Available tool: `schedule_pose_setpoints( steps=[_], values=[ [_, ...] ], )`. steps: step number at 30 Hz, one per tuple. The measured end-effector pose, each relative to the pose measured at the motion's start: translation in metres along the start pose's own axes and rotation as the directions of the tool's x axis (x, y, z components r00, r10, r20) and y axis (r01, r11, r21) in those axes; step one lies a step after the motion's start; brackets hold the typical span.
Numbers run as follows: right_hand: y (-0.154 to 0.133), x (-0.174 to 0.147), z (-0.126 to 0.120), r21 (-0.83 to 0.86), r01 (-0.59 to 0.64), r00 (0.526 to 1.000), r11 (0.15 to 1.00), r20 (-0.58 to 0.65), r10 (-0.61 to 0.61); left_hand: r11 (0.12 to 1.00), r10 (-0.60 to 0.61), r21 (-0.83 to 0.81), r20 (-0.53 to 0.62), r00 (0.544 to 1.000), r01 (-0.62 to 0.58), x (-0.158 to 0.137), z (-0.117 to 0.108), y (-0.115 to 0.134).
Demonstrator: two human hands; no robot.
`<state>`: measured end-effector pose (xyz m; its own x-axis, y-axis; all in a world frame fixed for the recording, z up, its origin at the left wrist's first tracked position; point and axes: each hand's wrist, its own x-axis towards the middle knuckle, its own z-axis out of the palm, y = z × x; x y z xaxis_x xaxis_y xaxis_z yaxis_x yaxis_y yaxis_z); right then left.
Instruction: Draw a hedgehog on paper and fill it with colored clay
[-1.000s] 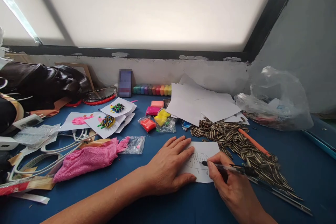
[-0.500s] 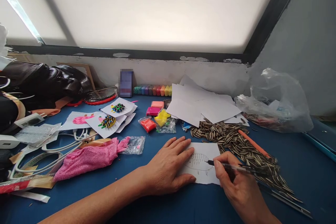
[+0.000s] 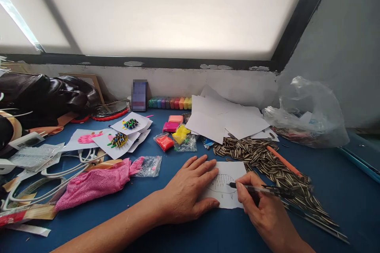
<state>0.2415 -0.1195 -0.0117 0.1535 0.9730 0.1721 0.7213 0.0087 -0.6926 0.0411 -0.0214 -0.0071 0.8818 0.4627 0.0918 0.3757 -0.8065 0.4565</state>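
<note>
A small sheet of white paper [image 3: 233,202] lies on the blue table, bearing an ink drawing of a rounded animal with rows of small marks and two short feet. My left hand [image 3: 190,189] rests flat on the paper's left part, fingers spread, covering some of the drawing. Pinched in my right hand [image 3: 261,209] is a black pen [image 3: 252,189], its tip on the drawing's body. Just beyond the right hand spreads a heap of striped sunflower seeds [image 3: 252,152], with an orange stick [image 3: 285,161] lying on it.
White sheets [image 3: 225,116] lie behind the seeds, beside a clear plastic bag [image 3: 314,118]. Coloured clay packets [image 3: 164,141] sit mid-table. At left are finished clay pictures [image 3: 118,140], a pink cloth [image 3: 95,182] and white cables [image 3: 56,174]. A phone [image 3: 139,95] leans on the wall.
The pen tip has shifted slightly left across the drawing along with my right hand. My left hand stays on the paper. The whole view has shifted a little.
</note>
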Motion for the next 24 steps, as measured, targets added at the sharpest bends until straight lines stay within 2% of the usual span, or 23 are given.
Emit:
schedule_pose_setpoints(
  steps=[13,17,24],
  values=[
    [-0.0027,0.0027,-0.0001,-0.100,0.135,0.987,0.986,-0.075,-0.143,0.999,0.002,0.039,0.001,1.000,-0.003,-0.0008,-0.0005,0.0012],
    [0.0002,0.0019,0.0005,-0.102,0.128,0.987,0.987,-0.087,-0.137,0.999,0.009,0.032,-0.005,1.000,-0.009,-0.0008,-0.0005,0.0009],
    [-0.0002,0.0022,0.0005,-0.054,0.113,0.993,0.992,-0.031,-0.114,0.999,0.004,0.037,-0.008,1.000,-0.003,-0.0011,0.0007,0.0007]
  ],
)
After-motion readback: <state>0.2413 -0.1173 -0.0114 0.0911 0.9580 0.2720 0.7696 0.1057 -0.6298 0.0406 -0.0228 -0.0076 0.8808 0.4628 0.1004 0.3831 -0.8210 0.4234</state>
